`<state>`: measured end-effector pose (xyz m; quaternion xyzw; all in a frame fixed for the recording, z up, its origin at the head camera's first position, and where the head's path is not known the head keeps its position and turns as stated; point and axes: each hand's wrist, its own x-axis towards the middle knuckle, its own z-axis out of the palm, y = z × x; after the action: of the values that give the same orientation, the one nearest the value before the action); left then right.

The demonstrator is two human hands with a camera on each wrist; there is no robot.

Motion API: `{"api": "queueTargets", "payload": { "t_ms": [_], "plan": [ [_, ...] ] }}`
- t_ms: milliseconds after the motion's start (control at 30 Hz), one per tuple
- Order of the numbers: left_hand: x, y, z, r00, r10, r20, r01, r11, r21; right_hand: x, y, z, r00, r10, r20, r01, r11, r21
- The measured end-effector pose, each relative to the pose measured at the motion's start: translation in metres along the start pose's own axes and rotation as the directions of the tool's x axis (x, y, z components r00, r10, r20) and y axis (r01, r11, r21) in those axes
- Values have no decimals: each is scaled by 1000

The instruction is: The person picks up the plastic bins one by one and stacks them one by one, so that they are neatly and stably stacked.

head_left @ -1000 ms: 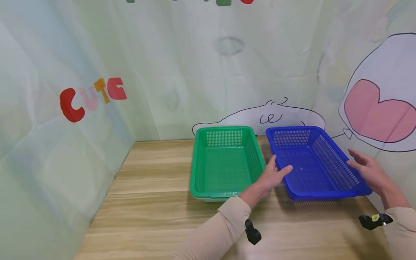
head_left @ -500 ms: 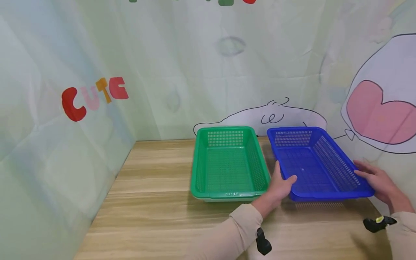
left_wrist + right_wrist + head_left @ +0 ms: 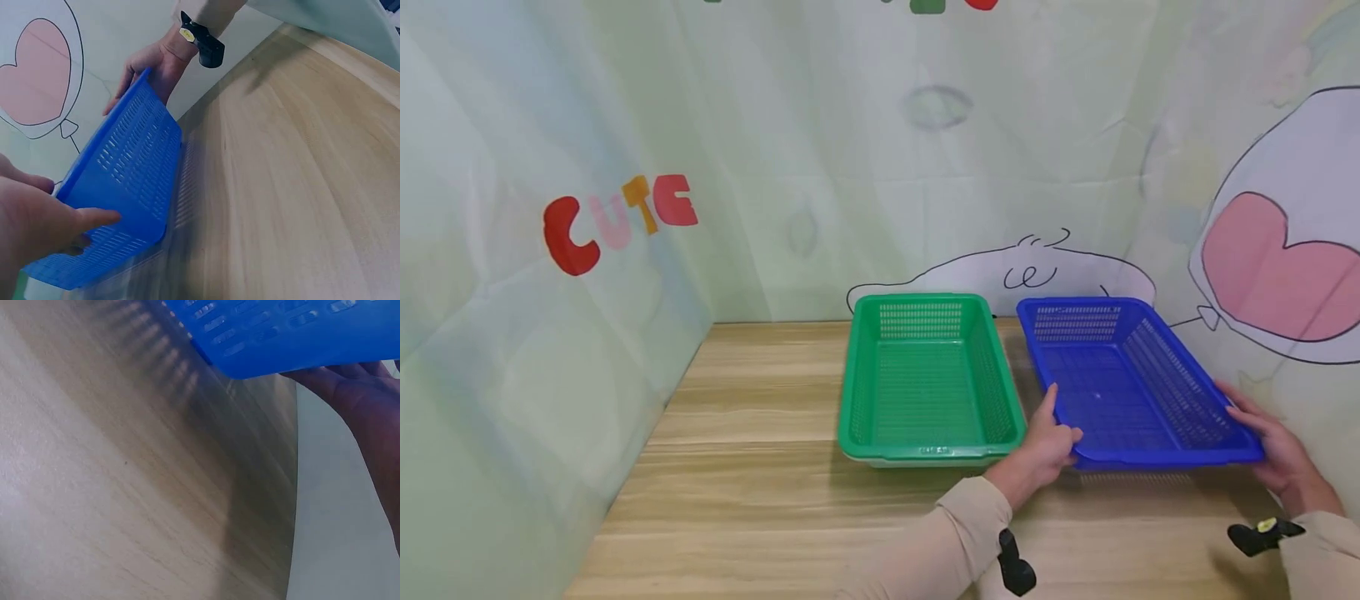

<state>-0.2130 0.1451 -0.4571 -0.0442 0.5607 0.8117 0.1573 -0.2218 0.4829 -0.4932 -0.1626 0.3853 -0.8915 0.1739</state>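
A blue plastic basket (image 3: 1165, 457) with slotted walls stands on the right of the table, nothing visible inside. My left hand (image 3: 1045, 442) holds its left rim close to the front corner, thumb over the rim and fingers on the outer wall. On the opposite side, my right hand (image 3: 1277, 446) grips the right rim near the front corner. In the left wrist view the slotted wall of the blue basket (image 3: 140, 162) shows between both hands. The right wrist view has the basket's underside corner (image 3: 281, 344) with the right hand (image 3: 375, 412) against it.
A green basket (image 3: 940, 452) stands just left of the blue one, close to my left forearm. The wooden table (image 3: 730, 500) meets a printed cloth backdrop (image 3: 775, 208) at the back and sides.
My left hand has moved forward-right to the near end of the left rim and taken hold. The right hand has slid down along the right rim and gripped it. Both baskets stay put.
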Motion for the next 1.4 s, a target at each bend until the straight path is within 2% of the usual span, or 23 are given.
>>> {"api": "queueTargets", "payload": {
  "t_ms": [100, 200, 300, 467, 667, 833, 1100, 1300, 1400],
  "plan": [
    [2, -5, 0, 1000, -3, -8, 3, 1000, -16, -3, 4, 0, 999, -3, 49, -2, 996, 88],
    [3, -10, 1, 1000, 7, -22, -9, 998, -70, -4, 4, 2, 998, 1, 64, -7, 995, 103],
    [6, -13, 1, 999, 43, -24, -46, 994, -100, -4, 2, 2, 994, 33, 102, -46, 991, 126],
    [9, -16, 3, 994, 107, -22, -109, 990, -86, -5, -3, 3, 988, 90, 125, -109, 982, 155],
    [15, -22, 2, 989, 147, 3, -144, 970, -194, -6, -3, 0, 979, 103, 178, -140, 969, 205],
    [17, -25, -2, 989, 139, 52, -118, 951, -285, -4, -3, 1, 979, 98, 182, -134, 971, 199],
    [14, -24, -6, 992, 100, 83, -72, 953, -293, -5, 0, 3, 974, 73, 215, -118, 971, 207],
    [13, -21, -10, 986, 96, 134, -52, 953, -300, -3, 1, 5, 986, 84, 145, -111, 977, 182],
    [11, -16, -9, 982, 78, 171, -29, 962, -271, -4, 1, 6, 991, 91, 98, -106, 980, 168]
  ]
}}
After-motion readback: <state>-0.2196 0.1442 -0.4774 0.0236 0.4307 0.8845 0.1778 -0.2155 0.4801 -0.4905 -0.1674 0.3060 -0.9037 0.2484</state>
